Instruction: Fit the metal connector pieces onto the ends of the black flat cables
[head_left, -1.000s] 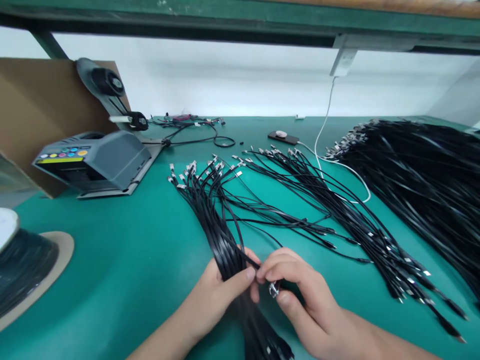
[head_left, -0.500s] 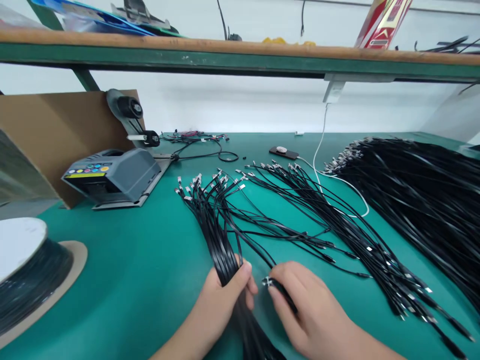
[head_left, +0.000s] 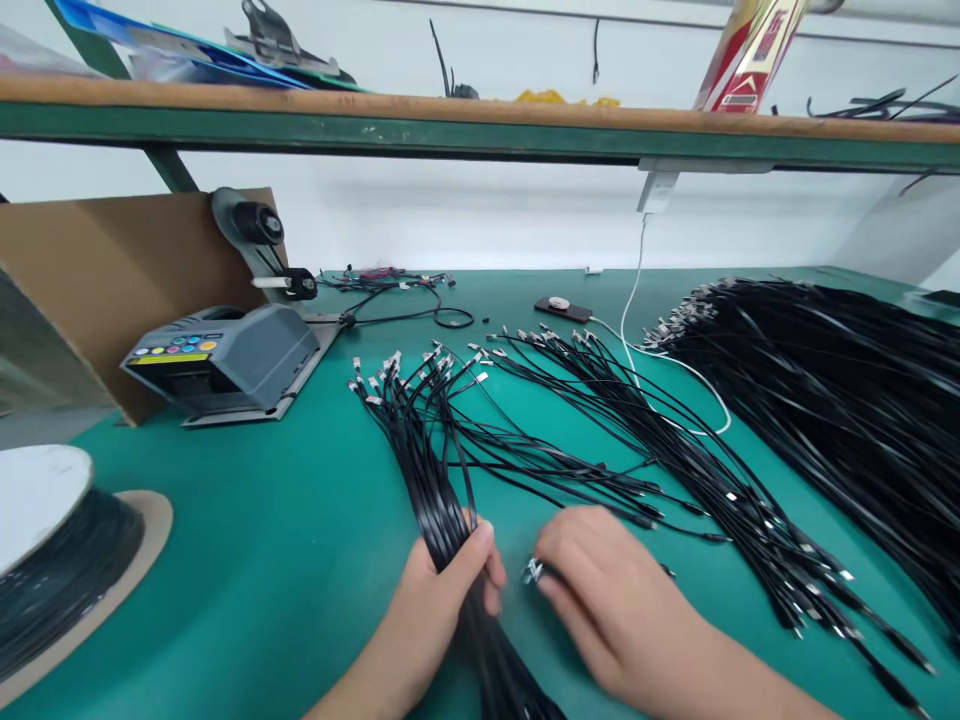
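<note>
My left hand [head_left: 454,575] is closed around a bundle of flat black cables [head_left: 431,490]. The bundle's silvery connectors [head_left: 375,378] fan out at the far end, and its lower part runs down past my palm to the bottom edge. To its right, my right hand [head_left: 607,590] is closed on a black item with a shiny metal tip [head_left: 532,570]. Most of that item is hidden by my fingers, so its kind is unclear. A dark cable end [head_left: 667,570] shows just behind my right hand. Several loose cables [head_left: 540,455] lie beyond both hands.
More black cables [head_left: 675,440] are spread to the right, beside a large cable pile [head_left: 840,400]. A grey tape dispenser [head_left: 247,350] and a cable spool [head_left: 60,570] stand at left. A phone [head_left: 562,309] with a white cord lies behind, under a shelf [head_left: 420,125].
My right hand has turned more palm-down, covering more of the black item. The cable that ran up to its fingers no longer shows there. My left hand keeps its grip; the view has shifted slightly.
</note>
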